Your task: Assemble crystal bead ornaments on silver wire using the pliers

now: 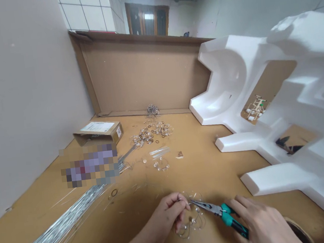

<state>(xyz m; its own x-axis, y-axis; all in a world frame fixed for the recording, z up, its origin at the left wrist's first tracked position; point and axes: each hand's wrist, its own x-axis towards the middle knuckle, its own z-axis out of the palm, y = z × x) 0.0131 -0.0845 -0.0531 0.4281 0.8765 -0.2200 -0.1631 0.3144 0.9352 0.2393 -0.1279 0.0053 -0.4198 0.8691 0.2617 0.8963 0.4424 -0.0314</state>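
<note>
My left hand [169, 213] is closed in a pinch on a thin wire piece [191, 221] with small clear beads, low in the middle of the view. My right hand [260, 225] grips teal-handled needle-nose pliers [219, 210]. The pliers' tip meets the wire right beside my left fingertips. Loops of the wire lie on the brown cardboard surface [208, 167] under both hands.
A long bundle of silver wires [59, 223] runs from the lower left. Small rings and clear parts [154, 132] are scattered further back, beside a small cardboard box [99, 131]. A large white foam packing block [279, 96] fills the right. An upright cardboard sheet [144, 72] stands behind.
</note>
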